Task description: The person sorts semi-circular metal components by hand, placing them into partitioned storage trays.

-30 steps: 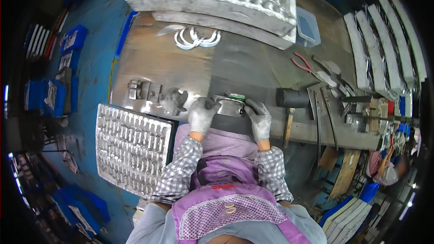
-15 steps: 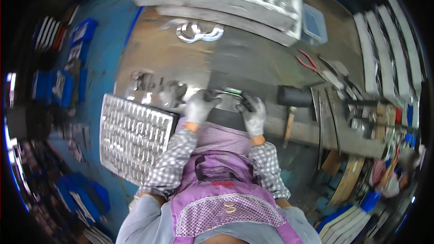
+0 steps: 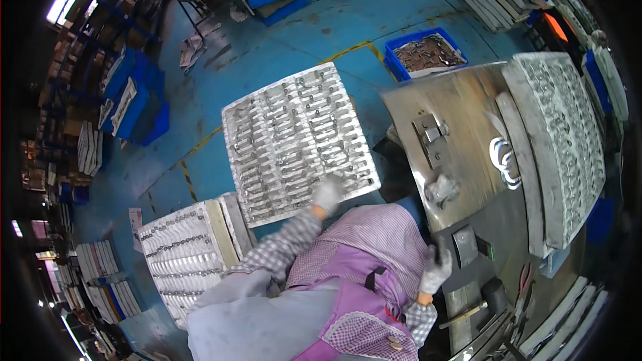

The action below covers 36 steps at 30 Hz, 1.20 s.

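Left grip [image 3: 328, 194] over foam tray [image 3: 229, 113], hold unclear; metal parts [image 3: 289, 159] beyond seem to fill most rows, little left. Right grip [image 3: 436, 271] beside metal block [image 3: 465, 246], hold unclear.

White tray [image 3: 232, 122], checked sleeves [image 3: 287, 246], purple apron [image 3: 351, 261]

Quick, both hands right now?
Left hand: over the tray, blurred; grip can't be told.
Right hand: beside the metal block, grip unclear, nothing visibly held.
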Each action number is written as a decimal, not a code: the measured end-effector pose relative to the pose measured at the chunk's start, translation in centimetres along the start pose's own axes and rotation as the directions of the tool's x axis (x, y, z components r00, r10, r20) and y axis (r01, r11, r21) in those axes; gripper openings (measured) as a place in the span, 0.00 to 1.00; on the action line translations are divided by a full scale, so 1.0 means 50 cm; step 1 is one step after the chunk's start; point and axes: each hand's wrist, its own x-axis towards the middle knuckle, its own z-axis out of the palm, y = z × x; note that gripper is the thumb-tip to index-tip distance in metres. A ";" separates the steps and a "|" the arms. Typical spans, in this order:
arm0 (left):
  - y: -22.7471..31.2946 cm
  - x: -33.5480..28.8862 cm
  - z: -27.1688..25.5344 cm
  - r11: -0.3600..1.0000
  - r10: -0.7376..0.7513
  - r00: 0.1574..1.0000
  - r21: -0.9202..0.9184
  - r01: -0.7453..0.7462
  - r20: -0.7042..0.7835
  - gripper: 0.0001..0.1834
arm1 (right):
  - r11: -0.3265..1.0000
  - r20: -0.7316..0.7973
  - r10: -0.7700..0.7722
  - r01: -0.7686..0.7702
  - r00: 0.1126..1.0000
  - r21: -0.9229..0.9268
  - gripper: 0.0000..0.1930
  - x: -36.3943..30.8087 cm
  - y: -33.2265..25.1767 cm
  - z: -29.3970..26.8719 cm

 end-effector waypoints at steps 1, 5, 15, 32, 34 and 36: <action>-0.091 0.006 0.021 0.970 -0.151 0.966 0.219 0.105 0.209 0.10 | 0.992 -0.007 0.121 -0.122 0.993 -0.029 0.19 -0.006 0.022 -0.018; -0.505 -0.020 0.074 0.722 -0.664 0.738 -0.357 0.593 -0.116 0.21 | 0.977 -0.002 -0.075 0.073 0.997 -0.201 0.13 -0.001 0.027 -0.005; -0.454 0.031 0.200 0.810 -0.339 0.849 0.333 0.483 -0.405 0.25 | 0.922 0.045 0.108 -0.083 0.993 -0.377 0.10 -0.047 0.017 -0.067; 0.118 0.067 -0.100 0.238 -0.003 0.834 -0.810 0.537 0.552 0.17 | 0.981 0.173 0.056 -0.086 0.983 0.173 0.23 0.019 -0.081 0.036; 0.285 0.106 -0.111 0.175 0.123 0.794 -0.801 0.573 0.595 0.18 | 0.862 0.376 0.287 -0.409 0.881 0.300 0.21 -0.024 0.030 0.028; 0.420 0.159 -0.157 0.193 0.331 0.759 -0.828 0.527 0.561 0.16 | 0.968 -0.040 0.244 -0.240 0.969 0.077 0.13 -0.017 0.045 -0.074</action>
